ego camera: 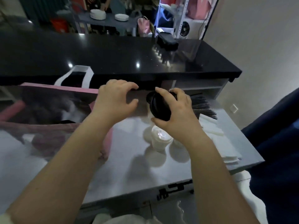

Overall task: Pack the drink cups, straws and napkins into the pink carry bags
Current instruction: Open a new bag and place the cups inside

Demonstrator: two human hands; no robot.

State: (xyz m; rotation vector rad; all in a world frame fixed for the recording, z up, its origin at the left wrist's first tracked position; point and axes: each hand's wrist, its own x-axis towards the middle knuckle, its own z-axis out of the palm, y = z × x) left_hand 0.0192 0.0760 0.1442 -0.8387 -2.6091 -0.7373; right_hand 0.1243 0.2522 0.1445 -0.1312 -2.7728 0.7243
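Gripping cup (160, 107) in right hand (176, 113), fingers curling round its black lid, above table (129, 167), just beside bag (56, 88). Holding cup tipped sideways, long axis nearly flat, lid maybe facing bag. Holding bag rim with left hand (116, 97), fingers curling over it.

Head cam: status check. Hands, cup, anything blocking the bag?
Left hand grips pink carry bag rim. Right hand holds black-lidded cup, tilted, beside bag. Path looks clear; white-lidded cup waits on table.
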